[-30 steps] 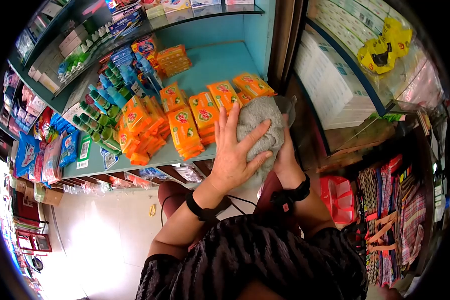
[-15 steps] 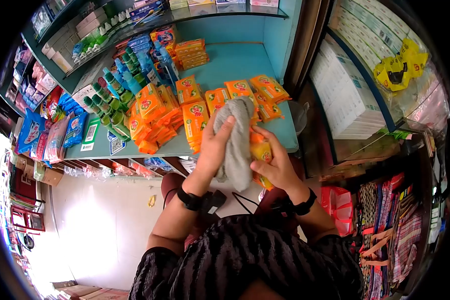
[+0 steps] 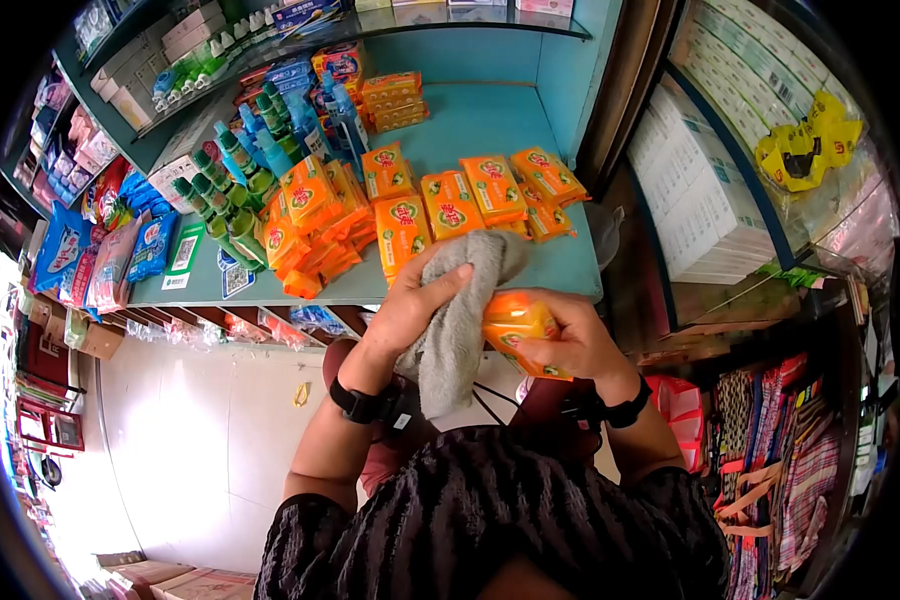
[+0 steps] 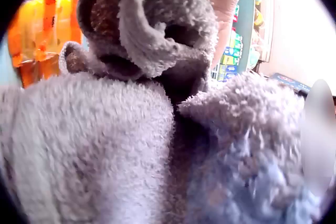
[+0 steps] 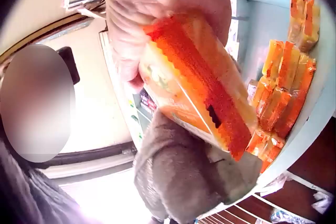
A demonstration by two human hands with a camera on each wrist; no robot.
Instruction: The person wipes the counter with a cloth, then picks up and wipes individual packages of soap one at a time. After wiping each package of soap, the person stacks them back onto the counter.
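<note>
Grey cloth (image 3: pixel 458 335) and orange packet (image 3: pixel 515 322), side by side
Your left hand (image 3: pixel 402 315) grips the cloth; your right hand (image 3: pixel 578 338) holds the packet between thumb and fingers, near the blue-green shelf (image 3: pixel 567 272).

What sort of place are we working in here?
Probably a small general shop: many matching orange packets are piled on the blue-green shelf, green bottles stand grouped beside them, and a QR code card sits near the front, perhaps for payment.
</note>
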